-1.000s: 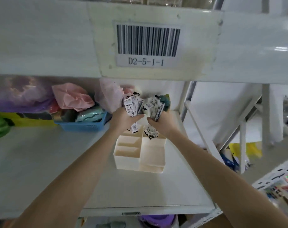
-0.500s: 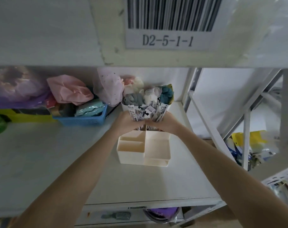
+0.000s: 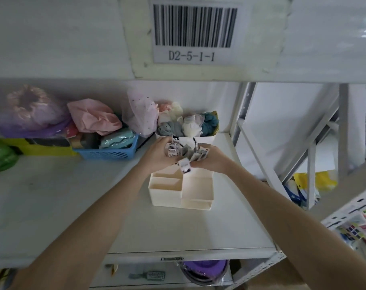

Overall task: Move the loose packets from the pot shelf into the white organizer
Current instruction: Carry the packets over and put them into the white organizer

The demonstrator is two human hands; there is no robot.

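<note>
White metal shelving [image 3: 52,206], barcode label [image 3: 194,32], dim light

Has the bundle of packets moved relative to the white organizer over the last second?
Yes. The packets, held between the left hand and right hand, have come down toward the white organizer; they now sit just above its rear compartments.

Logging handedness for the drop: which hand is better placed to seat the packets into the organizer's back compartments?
Right, marginally. Both hands hold the packets over the white organizer. The right hand is above its tall rear-right section, and one packet already hangs there. The left hand sits off the organizer's left edge.
</note>
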